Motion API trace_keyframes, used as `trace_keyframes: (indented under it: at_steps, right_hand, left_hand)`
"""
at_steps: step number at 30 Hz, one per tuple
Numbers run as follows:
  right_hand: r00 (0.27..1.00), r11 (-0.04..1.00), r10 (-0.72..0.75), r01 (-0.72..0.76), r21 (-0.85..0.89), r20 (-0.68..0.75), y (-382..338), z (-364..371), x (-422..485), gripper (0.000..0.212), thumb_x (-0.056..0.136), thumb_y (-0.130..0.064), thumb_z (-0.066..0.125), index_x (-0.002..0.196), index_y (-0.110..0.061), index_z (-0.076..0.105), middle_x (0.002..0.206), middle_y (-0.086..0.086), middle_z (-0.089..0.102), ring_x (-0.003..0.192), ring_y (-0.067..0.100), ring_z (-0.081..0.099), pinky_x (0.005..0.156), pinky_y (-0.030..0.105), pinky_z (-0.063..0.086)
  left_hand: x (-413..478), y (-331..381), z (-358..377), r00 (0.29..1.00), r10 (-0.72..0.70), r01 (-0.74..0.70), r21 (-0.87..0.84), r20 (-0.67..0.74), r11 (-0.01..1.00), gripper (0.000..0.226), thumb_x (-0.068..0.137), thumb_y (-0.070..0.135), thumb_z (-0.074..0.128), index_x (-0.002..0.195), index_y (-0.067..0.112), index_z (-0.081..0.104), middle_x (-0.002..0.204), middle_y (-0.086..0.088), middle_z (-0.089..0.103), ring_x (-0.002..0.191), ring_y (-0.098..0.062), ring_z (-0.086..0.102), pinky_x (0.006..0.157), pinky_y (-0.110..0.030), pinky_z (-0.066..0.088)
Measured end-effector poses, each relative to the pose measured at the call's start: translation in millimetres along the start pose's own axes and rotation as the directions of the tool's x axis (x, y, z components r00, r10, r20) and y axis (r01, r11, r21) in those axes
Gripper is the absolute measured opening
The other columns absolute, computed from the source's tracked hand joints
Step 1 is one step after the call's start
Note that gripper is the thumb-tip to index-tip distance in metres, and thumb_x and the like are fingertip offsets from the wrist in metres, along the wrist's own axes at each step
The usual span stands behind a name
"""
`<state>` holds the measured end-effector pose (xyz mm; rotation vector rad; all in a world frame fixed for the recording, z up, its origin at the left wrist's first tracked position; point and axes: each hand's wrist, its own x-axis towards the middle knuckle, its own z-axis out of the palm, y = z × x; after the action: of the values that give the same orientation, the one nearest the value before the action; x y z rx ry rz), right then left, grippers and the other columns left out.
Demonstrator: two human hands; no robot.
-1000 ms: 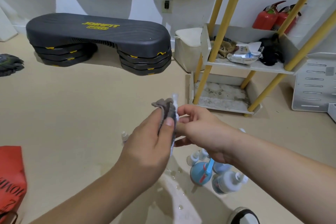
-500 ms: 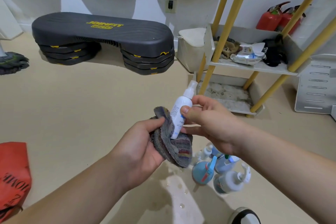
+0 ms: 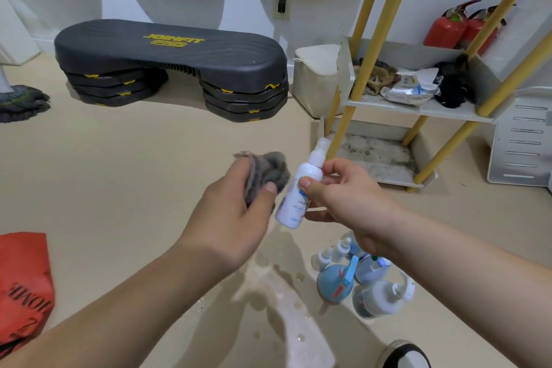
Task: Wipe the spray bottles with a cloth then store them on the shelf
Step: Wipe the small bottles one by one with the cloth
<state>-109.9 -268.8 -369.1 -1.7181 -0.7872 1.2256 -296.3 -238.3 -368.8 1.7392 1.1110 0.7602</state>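
Observation:
My right hand (image 3: 343, 197) pinches a small white spray bottle (image 3: 301, 188), tilted with its clear cap pointing up and to the right. My left hand (image 3: 230, 212) grips a bunched grey cloth (image 3: 265, 170) just left of the bottle, touching its side. On the floor under my right forearm stand several more bottles (image 3: 367, 284): a round blue one with a trigger and white pump bottles. The white shelf (image 3: 418, 109) with yellow poles stands at the back right.
A black step platform (image 3: 170, 57) sits at the back. The shelf holds wipes (image 3: 412, 89) and rags. Two red fire extinguishers (image 3: 460, 27) stand behind it. A red bag (image 3: 21, 284) lies at left, a mop head (image 3: 21, 101) at far left. The floor below my hands is wet.
The cloth has come off the bottle's lower half and is bunched higher in my left hand, beside the bottle. The bottle's whole body now shows in my right hand.

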Motion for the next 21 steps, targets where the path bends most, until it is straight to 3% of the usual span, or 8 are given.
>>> trace_keyframes:
  at_steps: [2,4,6,9,14,16,18,21]
  right_hand:
    - [0.994,0.998,0.036,-0.04,0.038,0.1,2,3,-1,0.026,0.094,-0.003,0.066,0.119,-0.005,0.06,0.101,0.016,0.075,0.08,0.024,0.074,0.081,0.04,0.065]
    - [0.981,0.995,0.026,-0.044,0.087,0.19,0,5,-2,0.034,0.091,0.005,0.058,0.124,-0.003,0.062,0.103,0.018,0.077,0.078,0.023,0.072,0.078,0.039,0.064]
    - [0.972,0.99,-0.008,-0.026,0.14,0.235,-3,6,-4,0.036,0.092,0.008,0.058,0.127,-0.001,0.06,0.102,0.017,0.076,0.079,0.022,0.071,0.075,0.034,0.062]
    - [0.961,0.982,-0.036,-0.016,0.186,0.275,-5,7,-7,0.037,0.093,0.008,0.061,0.129,0.0,0.058,0.096,0.011,0.075,0.077,0.02,0.071,0.069,0.029,0.059]
    - [0.965,0.976,-0.05,-0.007,0.217,0.257,-9,6,-8,0.04,0.091,0.011,0.064,0.129,0.002,0.058,0.109,0.021,0.076,0.081,0.02,0.072,0.067,0.028,0.06]
    - [0.966,0.969,-0.06,-0.005,0.247,0.253,-11,6,-8,0.035,0.092,0.007,0.066,0.126,0.0,0.059,0.102,0.019,0.077,0.078,0.019,0.072,0.068,0.03,0.061]
    - [0.961,0.966,-0.071,-0.001,0.258,0.268,-12,7,-9,0.024,0.095,-0.001,0.067,0.118,-0.006,0.061,0.089,0.009,0.075,0.072,0.015,0.071,0.073,0.032,0.062]
    - [0.952,0.974,-0.084,0.015,0.228,0.295,-10,9,-10,0.014,0.099,-0.007,0.065,0.111,-0.012,0.061,0.089,0.005,0.073,0.074,0.016,0.068,0.071,0.032,0.062]
  left_hand:
    - [-4,1,-1,0.942,0.284,-0.32,0.221,0.179,0.921,0.006,0.101,0.035,0.05,0.101,0.034,0.057,0.116,0.021,0.06,0.104,-0.005,0.062,0.088,-0.034,0.052]
    - [-3,1,-3,0.901,0.282,-0.398,0.372,0.328,0.838,0.025,0.105,0.046,0.039,0.12,0.036,0.056,0.143,0.023,0.046,0.121,-0.01,0.058,0.091,-0.035,0.052]
    - [0,3,-8,0.947,0.153,-0.29,0.539,0.284,0.791,0.044,0.102,0.061,0.02,0.141,0.047,0.038,0.154,0.023,0.033,0.123,-0.017,0.06,0.088,-0.039,0.054]
    - [-4,12,-11,0.968,0.087,-0.232,0.7,0.237,0.675,0.051,0.093,0.07,0.005,0.137,0.056,0.026,0.127,0.018,0.049,0.1,-0.023,0.065,0.076,-0.038,0.053]
    - [4,11,-15,0.987,0.144,-0.025,0.821,-0.069,0.57,0.077,0.083,0.092,0.018,0.128,0.044,0.058,0.104,0.011,0.061,0.104,-0.022,0.061,0.071,-0.036,0.048]
    - [7,3,-16,0.992,0.075,0.027,0.742,-0.103,0.67,0.086,0.078,0.095,0.025,0.137,0.041,0.055,0.114,0.009,0.065,0.108,-0.024,0.061,0.083,-0.042,0.053]
    - [4,-3,-9,0.991,-0.13,0.132,0.359,-0.029,0.924,0.072,0.083,0.091,0.035,0.137,0.048,0.054,0.115,0.015,0.071,0.107,-0.015,0.068,0.089,-0.041,0.055]
    - [-4,0,11,0.931,-0.308,0.349,-0.228,0.195,0.909,0.046,0.097,0.075,0.044,0.127,0.045,0.063,0.107,0.01,0.079,0.1,-0.017,0.077,0.095,-0.043,0.059]
